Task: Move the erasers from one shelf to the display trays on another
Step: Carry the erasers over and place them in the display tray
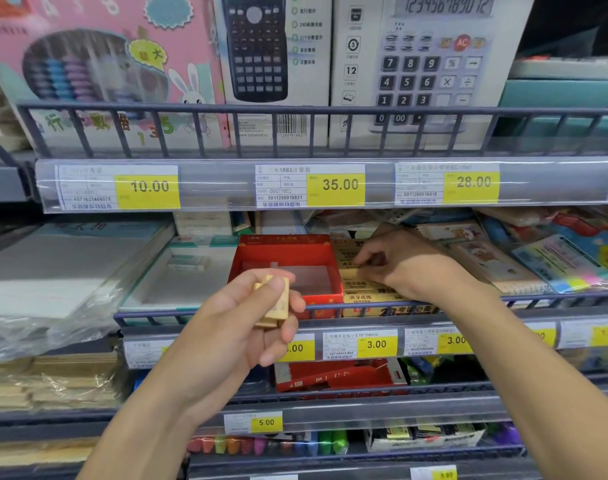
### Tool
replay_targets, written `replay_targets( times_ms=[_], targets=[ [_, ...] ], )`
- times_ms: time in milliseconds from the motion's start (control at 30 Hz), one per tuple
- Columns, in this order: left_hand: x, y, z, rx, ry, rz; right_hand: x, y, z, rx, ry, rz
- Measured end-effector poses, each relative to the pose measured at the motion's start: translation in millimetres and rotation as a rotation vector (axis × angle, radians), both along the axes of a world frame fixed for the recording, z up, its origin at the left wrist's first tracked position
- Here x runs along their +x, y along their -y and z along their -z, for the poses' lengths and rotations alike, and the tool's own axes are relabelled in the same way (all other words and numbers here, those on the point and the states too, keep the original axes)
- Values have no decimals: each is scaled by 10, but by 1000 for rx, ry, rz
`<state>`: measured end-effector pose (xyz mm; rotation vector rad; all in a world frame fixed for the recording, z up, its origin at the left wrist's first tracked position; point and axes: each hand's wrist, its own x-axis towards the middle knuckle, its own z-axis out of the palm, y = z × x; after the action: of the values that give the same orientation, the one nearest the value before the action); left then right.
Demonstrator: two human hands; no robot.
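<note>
The left hand [240,327] is raised in front of the middle shelf, palm turned inward, thumb and fingers curled around a small stack of tan erasers [273,301] — pinched between the thumb on the near face and the fingers behind. It hangs just outside the shelf's front rail [330,308], level with the red display tray [288,268].

The right hand [402,263] reaches over that rail into the shelf, wrist bent down, its fingertips [359,259] drawn together on the yellow eraser packs [364,289] lying in the tray just right of the red one. Whether they have closed on one pack or only press on it cannot be told.

The red tray is open at the top, its floor bare in the part that shows; its right wall touches the yellow packs. To its left sits a white-and-teal box [191,258] with flat white packs [53,268] beyond; to the right of the hand lie coloured stationery packets [537,261].

Overhead room is tight — the upper shelf's price strip [295,185] hangs low over the trays, so the way in is the slot between the strip and the front rail. A lower shelf holds another red tray [340,375].
</note>
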<state>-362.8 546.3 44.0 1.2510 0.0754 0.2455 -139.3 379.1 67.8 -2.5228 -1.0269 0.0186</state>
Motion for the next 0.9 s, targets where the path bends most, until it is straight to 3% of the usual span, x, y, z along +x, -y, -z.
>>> replay_targets(
  times_ms=[133,200,300,433,733,900],
  targets=[
    [0,26,3,46,25,16,-111,67,-84,-43,98,-47],
    [4,38,7,47,29,25,-291,145,-113,133,126,-79],
    [19,60,8,45,35,48,-675,212,-130,457,-85,-278],
    [39,96,8,60,52,85,-1008,149,-104,467,-186,-522],
    [16,128,-39,171,32,119,-1098,121,-79,712,-507,-540],
    [31,100,-72,338,2,22,-1077,181,-113,802,-484,-438]
  ],
)
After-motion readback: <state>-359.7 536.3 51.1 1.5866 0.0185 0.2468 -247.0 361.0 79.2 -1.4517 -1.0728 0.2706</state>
